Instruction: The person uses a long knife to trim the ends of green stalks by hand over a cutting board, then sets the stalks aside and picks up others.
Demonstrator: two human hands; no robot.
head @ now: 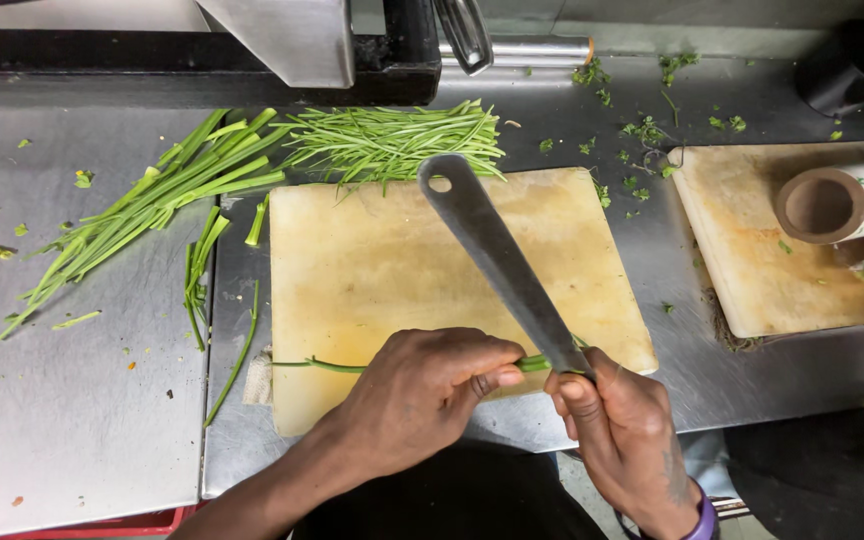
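I see the left hand (427, 385) lying over the near edge of the cutting board (392, 270), its fingers closed on a single green stalk (327, 366) that runs flat along that edge and sticks out to the left past the hand. The right hand (627, 435) is wrapped tight around the handle of a long grey knife (497, 255); the blade slopes up and away across the board, its rounded tip with a hole sitting near the far edge, and the blade base meets the stalk just beside the left fingertips. The board is pale, stained yellow and bare in the middle, resting on a steel desk (82, 420). Beyond its far edge I note a heap of thin trimmed stems (392, 140), touching the board's back rim. To the left, well apart from the hands, a bundle of longer leafy stalks (142, 210) lies slanted on the desk, with a few loose stalks between it and the board. To the right sits a second board (752, 270), with a cardboard roll (837, 200) lying on its far corner. Small green scraps are scattered over the desk behind both boards.
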